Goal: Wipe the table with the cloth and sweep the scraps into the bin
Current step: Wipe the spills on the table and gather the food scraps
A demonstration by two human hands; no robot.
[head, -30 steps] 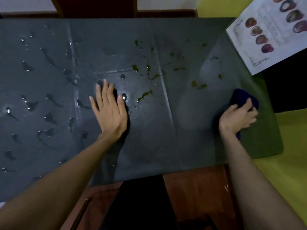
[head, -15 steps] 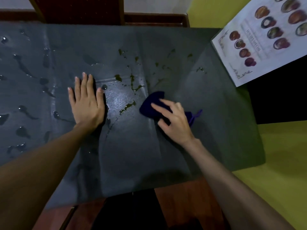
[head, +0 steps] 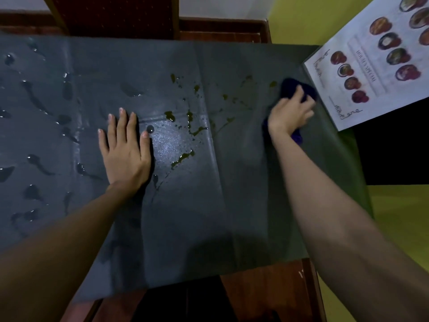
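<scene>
Cloth [head: 294, 89] bunched under right hand [head: 289, 114]; left hand [head: 125, 149] flat on table [head: 232, 205].

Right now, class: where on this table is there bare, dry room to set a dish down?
The near strip of the grey table cover between the two forearms is bare. Green spills crowd the middle, water drops the left; the menu sheet fills the far-right corner.

Menu sheet [head: 371, 66] blocks right; left hand [head: 125, 149] mid-table.
</scene>
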